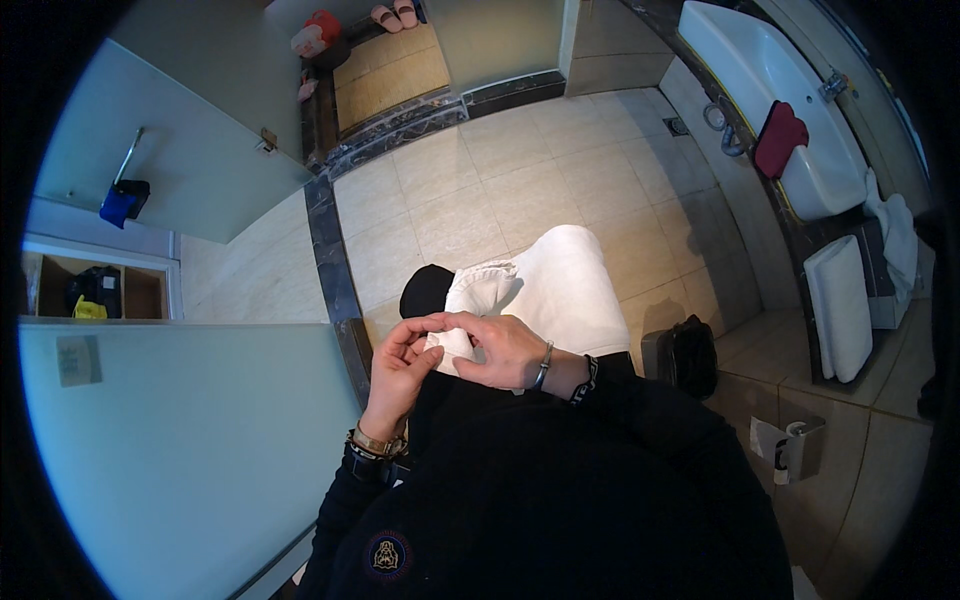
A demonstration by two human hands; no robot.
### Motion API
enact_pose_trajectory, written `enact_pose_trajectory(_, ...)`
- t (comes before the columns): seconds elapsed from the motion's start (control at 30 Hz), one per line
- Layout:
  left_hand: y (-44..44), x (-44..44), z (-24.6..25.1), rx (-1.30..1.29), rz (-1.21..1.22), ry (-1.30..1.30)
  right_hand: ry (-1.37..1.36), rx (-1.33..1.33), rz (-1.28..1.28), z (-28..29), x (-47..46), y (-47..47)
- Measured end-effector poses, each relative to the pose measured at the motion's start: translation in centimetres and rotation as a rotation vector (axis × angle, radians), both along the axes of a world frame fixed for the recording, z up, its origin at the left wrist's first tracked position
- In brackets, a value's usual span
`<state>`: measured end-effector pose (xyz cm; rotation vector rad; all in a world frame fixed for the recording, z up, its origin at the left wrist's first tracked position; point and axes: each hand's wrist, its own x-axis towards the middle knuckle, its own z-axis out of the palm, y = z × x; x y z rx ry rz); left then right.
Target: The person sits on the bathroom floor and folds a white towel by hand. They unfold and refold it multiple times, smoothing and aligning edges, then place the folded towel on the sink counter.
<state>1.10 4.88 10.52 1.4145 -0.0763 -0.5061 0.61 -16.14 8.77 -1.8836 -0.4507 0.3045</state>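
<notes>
A thick white cloth point(566, 289) lies across my lap, with a stitched band along one folded edge. My left hand point(405, 364) pinches a rolled corner of this cloth between thumb and fingers. From the other side, my right hand point(504, 346) curls around the same corner, its fingertips meeting those of the left. The cloth between the hands is partly hidden by my fingers. Beside the cloth, on the left, a black rounded shape point(426, 291) shows; what it is I cannot tell.
At the right stand a white washbasin point(817, 172) with a maroon cloth point(781, 141) over its rim, a folded white towel point(838, 307), a black-lined waste bin point(686, 356) and a toilet paper holder point(804, 454). Frosted glass panels point(187, 435) enclose the left. Pink slippers point(394, 16) lie at the back.
</notes>
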Motion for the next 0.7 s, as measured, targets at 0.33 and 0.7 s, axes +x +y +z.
enact_pose_trajectory(0.33,-1.0,-0.2,-0.7,-0.118,0.025,-0.014,-0.158,0.028,-0.052,-1.6,-0.1,0.1)
enact_pose_trajectory(0.7,-0.6,-0.2,-2.6,-0.110,0.115,0.212,-0.068,0.048,-0.234,-1.2,-0.4,0.2)
